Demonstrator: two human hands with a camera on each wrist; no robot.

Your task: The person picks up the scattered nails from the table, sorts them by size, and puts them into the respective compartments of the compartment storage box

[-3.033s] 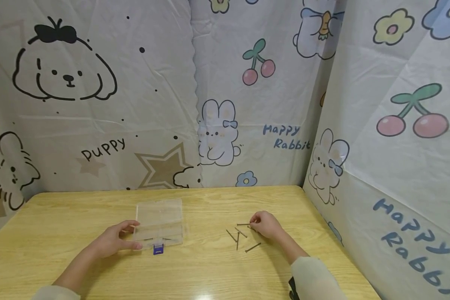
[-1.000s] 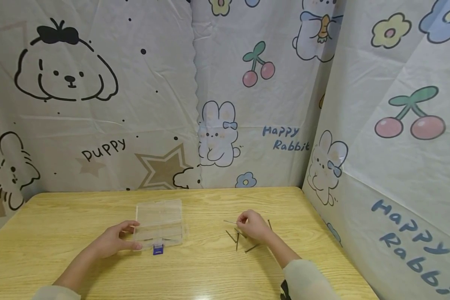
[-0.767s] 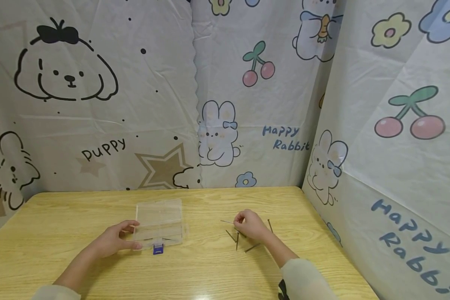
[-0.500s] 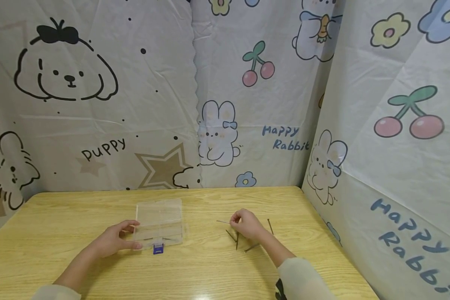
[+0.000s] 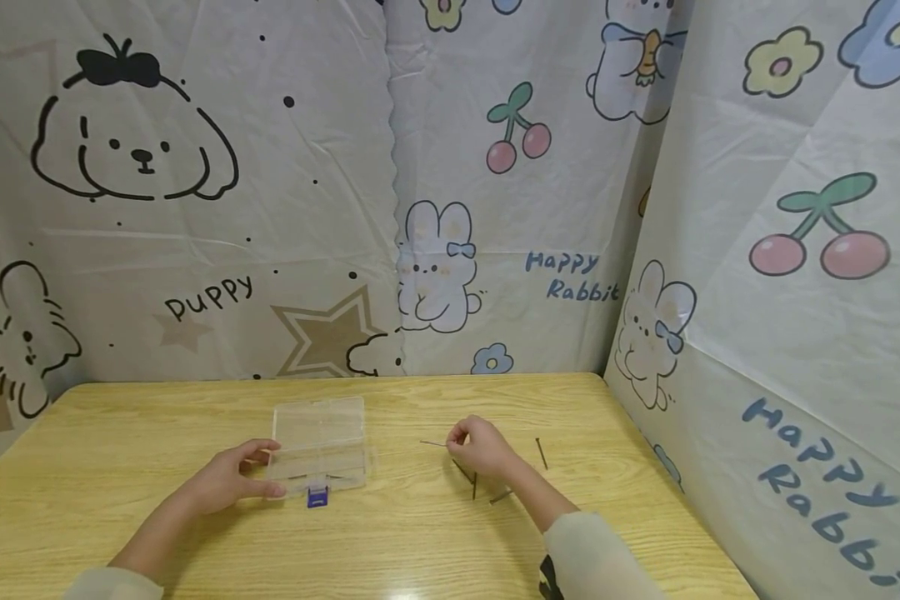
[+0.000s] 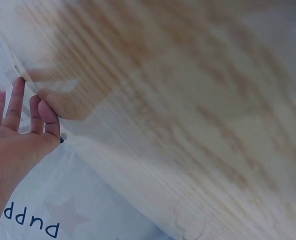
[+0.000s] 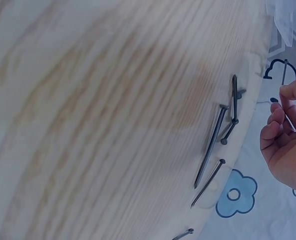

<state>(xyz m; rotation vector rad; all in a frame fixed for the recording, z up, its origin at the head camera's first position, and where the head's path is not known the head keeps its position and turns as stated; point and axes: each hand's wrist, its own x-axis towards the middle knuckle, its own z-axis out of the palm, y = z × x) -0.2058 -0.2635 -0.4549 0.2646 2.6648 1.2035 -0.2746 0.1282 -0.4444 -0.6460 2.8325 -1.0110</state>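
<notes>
In the head view a clear plastic box (image 5: pixel 318 423) with a blue latch (image 5: pixel 317 497) stands left of the table's middle. Dark slim pieces like nails show through its front part. My left hand (image 5: pixel 228 479) holds the box by its left side, fingers at the edge and thumb at the front corner. Right of the box, my right hand (image 5: pixel 483 446) pinches a nail (image 5: pixel 433 443) between thumb and fingertips, its free end sticking out to the left. The right wrist view shows this nail (image 7: pixel 285 72) standing up past the fingers. More nails (image 7: pixel 211 145) lie on the table beneath and beside that hand.
One loose nail (image 5: pixel 542 453) lies apart, right of the right hand; others are partly covered by the hand and forearm. The wood-grain table (image 5: pixel 390 542) meets a printed cloth (image 5: pixel 330 208) at the back and another on the right side.
My right hand has taken up a nail from the right of the group and carried it left, towards the box. The left hand and the box have stayed in place.
</notes>
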